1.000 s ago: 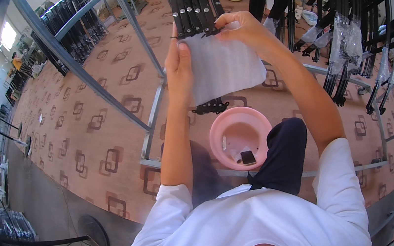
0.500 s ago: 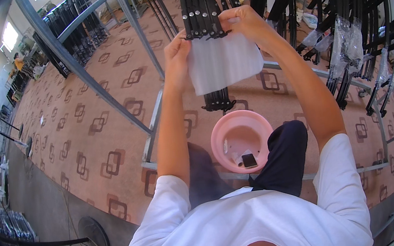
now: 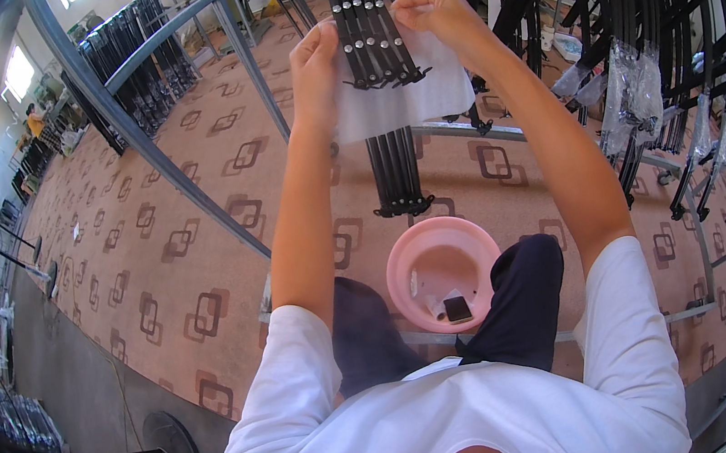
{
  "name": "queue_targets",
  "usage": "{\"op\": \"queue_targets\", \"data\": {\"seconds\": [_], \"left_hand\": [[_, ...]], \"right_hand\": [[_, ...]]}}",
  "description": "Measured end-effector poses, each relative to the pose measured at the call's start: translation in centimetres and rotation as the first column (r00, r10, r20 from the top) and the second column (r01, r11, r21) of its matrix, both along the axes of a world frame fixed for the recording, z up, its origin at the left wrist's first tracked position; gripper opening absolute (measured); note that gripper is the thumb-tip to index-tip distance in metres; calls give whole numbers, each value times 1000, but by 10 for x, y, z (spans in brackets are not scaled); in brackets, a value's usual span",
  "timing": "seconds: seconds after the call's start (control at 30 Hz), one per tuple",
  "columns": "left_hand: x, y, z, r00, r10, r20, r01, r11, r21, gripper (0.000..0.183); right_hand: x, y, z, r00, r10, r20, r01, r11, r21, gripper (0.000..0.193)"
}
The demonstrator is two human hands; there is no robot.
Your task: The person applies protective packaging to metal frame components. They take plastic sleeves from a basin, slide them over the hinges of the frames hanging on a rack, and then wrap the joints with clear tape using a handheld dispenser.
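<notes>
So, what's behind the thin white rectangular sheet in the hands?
A row of slender black bars shows below its lower edge; their stretch directly behind the sheet, and anything else there, is covered.

The upper edge crops the black strips (image 3: 365,25).

Between the pinching left hand (image 3: 316,66) and right hand (image 3: 448,21), a thin whitish sheet (image 3: 407,105) spreads behind a row of black strips (image 3: 368,26), silver-studded, hanging side by side. Its limp lower part drops below both grips; farther down, lower black strips (image 3: 395,172) emerge beneath its edge.
</notes>
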State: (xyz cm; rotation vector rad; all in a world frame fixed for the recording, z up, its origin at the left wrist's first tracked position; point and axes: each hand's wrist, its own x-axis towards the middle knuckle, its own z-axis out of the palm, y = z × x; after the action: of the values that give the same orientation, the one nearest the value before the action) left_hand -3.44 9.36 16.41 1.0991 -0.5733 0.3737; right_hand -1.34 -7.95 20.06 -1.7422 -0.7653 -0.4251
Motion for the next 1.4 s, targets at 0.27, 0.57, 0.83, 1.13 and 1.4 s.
{"op": "queue_targets", "data": {"seconds": [0.27, 0.57, 0.83, 1.13, 1.4], "left_hand": [[2, -2, -4, 991, 131, 7, -131, 991, -1, 29], [-3, 14, 1, 986, -158, -53, 152, 983, -103, 30], [-9, 19, 3, 965, -253, -69, 245, 963, -116, 32], [-21, 14, 4, 981, -170, -96, 153, 975, -160, 34], [-24, 18, 1, 982, -170, -79, 154, 972, -176, 24]], "right_hand": [[7, 11, -8, 993, -116, -15, 116, 993, 36, 13], [-8, -8, 25, 995, 103, -5, -98, 927, -363, 16], [-1, -3, 28, 860, -312, 404, 479, 767, -427, 10], [-11, 32, 9, 505, -556, 660, 721, 692, 31, 10], [-10, 60, -1, 892, -452, 16, 411, 827, 384, 9]]}}
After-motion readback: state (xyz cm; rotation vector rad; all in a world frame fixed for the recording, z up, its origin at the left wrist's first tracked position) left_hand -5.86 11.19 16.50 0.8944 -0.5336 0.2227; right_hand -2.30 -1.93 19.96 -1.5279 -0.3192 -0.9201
